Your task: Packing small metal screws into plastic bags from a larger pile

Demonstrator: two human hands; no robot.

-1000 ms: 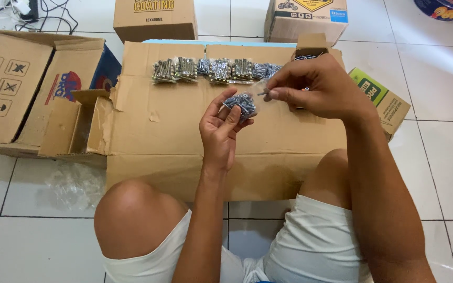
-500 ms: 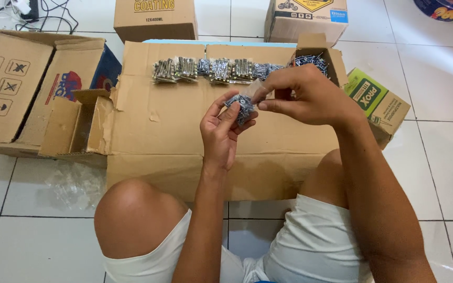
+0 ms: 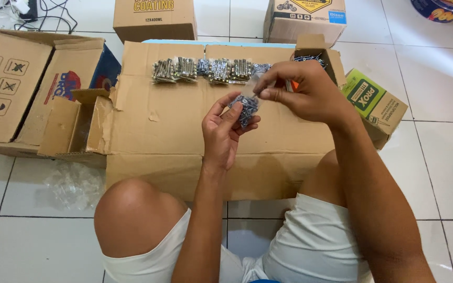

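Currently we are taking the flattened cardboard sheet (image 3: 184, 126) on the tiled floor as our landmark. Above its middle, our left hand (image 3: 225, 131) is gripping a small clear plastic bag of screws (image 3: 246, 107) between thumb and fingers, clenched around the lower part of it. Our right hand (image 3: 302, 91) is meeting it from the sheet's right side, thumb and forefinger pinching at the bag's open top; whether a loose screw is sitting between those fingertips we cannot tell.

Along the sheet's far edge, a row of filled screw bags (image 3: 211, 69) is lying side by side, touching one another. At the sheet's far right corner, a small open carton (image 3: 315, 47) is standing with its flap up, and dark loose screws are showing inside it, partly hidden behind our right hand. Just right of the sheet, a green-and-brown box (image 3: 376, 102) is lying closed. At the sheet's left edge, a small torn carton (image 3: 77, 126) is lying open on its side, contents not visible. Further left, a large flattened box (image 3: 17, 84) is resting. Beyond the sheet's far edge, two closed cartons (image 3: 153, 18) are standing. Near the sheet's near left corner, crumpled clear plastic (image 3: 74, 183) is lying on the tiles.
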